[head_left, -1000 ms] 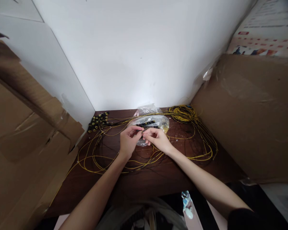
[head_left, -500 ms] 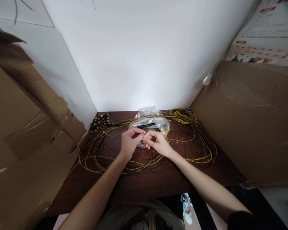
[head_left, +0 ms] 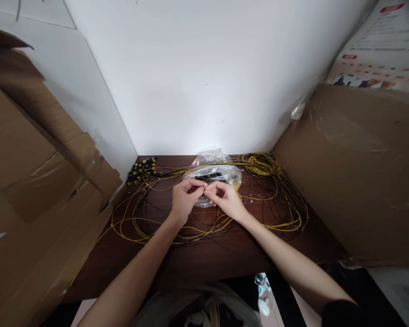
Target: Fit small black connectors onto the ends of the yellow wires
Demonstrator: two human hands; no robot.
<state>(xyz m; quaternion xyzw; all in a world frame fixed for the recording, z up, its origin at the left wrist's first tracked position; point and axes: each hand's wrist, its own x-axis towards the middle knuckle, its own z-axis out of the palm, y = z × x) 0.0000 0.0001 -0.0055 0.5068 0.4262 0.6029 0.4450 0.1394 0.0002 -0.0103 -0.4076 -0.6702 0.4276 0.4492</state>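
My left hand (head_left: pixel 185 200) and my right hand (head_left: pixel 227 200) meet fingertip to fingertip above the middle of the table. Each is closed in a pinch of thumb and forefinger. A tiny yellowish bit shows between the tips, too small to name. Just behind and under the fingers lies a clear plastic bag (head_left: pixel 209 159) with dark parts in it. Thin yellow and black wires (head_left: pixel 135 238) loop over the table around both hands, and some pass behind the bag.
Black-and-yellow connectors (head_left: pixel 141 170) sit in a cluster at the back left of the brown table (head_left: pixel 204 268). A coiled bundle of yellow wire (head_left: pixel 261 164) lies at the back right. Cardboard boxes (head_left: pixel 354 181) flank both sides, with a white wall (head_left: pixel 204 91) behind.
My right hand's fingers have shifted slightly at the pinch, and the view has moved a little. Both hands stay together in the same place.
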